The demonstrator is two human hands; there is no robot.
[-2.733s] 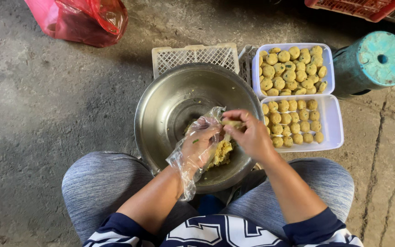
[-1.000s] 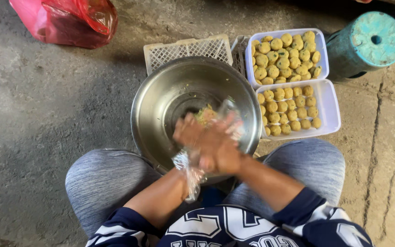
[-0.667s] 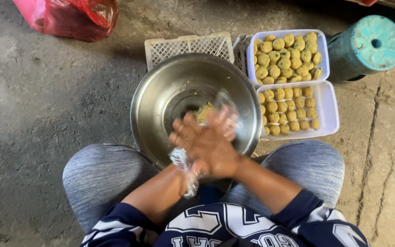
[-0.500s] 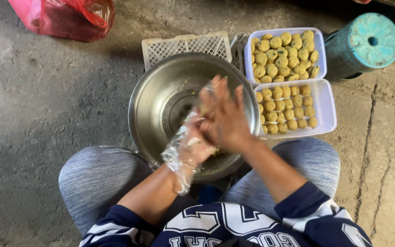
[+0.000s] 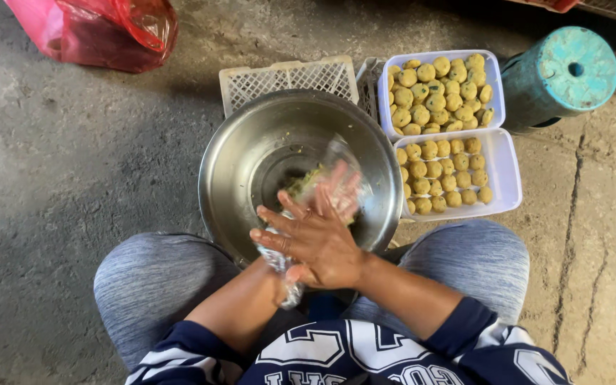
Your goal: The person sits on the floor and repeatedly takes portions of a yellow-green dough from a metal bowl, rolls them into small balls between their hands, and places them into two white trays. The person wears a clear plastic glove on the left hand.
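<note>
My two hands are pressed palm to palm over the near side of a steel bowl [image 5: 212,164]. My bare right hand [image 5: 315,242] lies on top, fingers spread to the left. Under it, my left hand [image 5: 338,191] wears a clear plastic glove, its fingertips sticking out beyond the right hand. A lump of yellow-green dough [image 5: 302,184] shows at the edge between the palms; most of it is hidden. Two white trays [image 5: 495,78] [image 5: 504,167] to the right of the bowl hold several yellow dough balls [image 5: 436,85].
A white slatted crate [image 5: 286,78] stands behind the bowl. A teal stool [image 5: 561,75] is at the far right, and a red plastic bag [image 5: 101,28] lies at the far left. The bowl sits between my knees [image 5: 151,285] on a cracked concrete floor [image 5: 73,164].
Earlier my right hand pinched dough off my gloved left hand. Since then the palms have come together and slide back and forth over each other above the bowl.
</note>
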